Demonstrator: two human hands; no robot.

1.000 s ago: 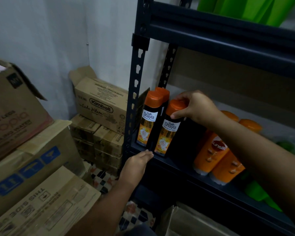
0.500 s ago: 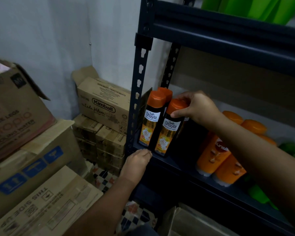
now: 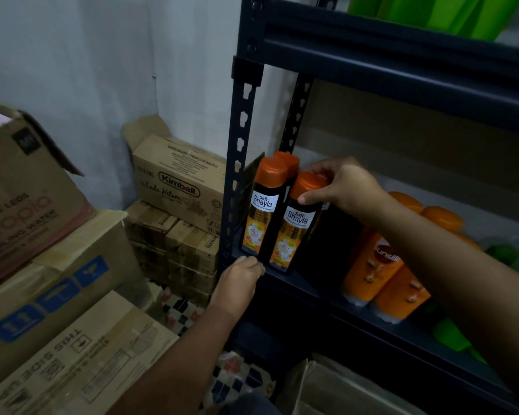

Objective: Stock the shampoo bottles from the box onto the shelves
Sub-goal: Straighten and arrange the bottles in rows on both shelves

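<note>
A pale wall (image 3: 87, 70) forms the corner of a dim storeroom, with stacked cardboard cartons on the left, one printed Kimball (image 3: 179, 187), and a dark metal shelving unit (image 3: 242, 151) on the right. On its middle shelf (image 3: 318, 290), at the left end just inside the slotted upright, stand several Safi Shayla shampoo bottles: slim, black-bodied, with rounded orange caps and a white label panel above an orange and gold picture. The front left bottle (image 3: 259, 211) stands slightly tilted, with another orange cap showing right behind it. The bottle beside it (image 3: 294, 226) is gripped at the cap by the right hand (image 3: 345, 187), fingers curled over the top and thumb pressed on the front of the cap; its base sits at the shelf's front edge. The left hand (image 3: 240, 280) rests at the front lip of the shelf just below the bottles, fingers bent onto the edge, holding no bottle. Further right on the same shelf are orange Sunsilk bottles (image 3: 375, 265), leaning back, and green packs (image 3: 450, 336) beyond them. Bright green containers (image 3: 432, 10) sit on the shelf above.
</note>
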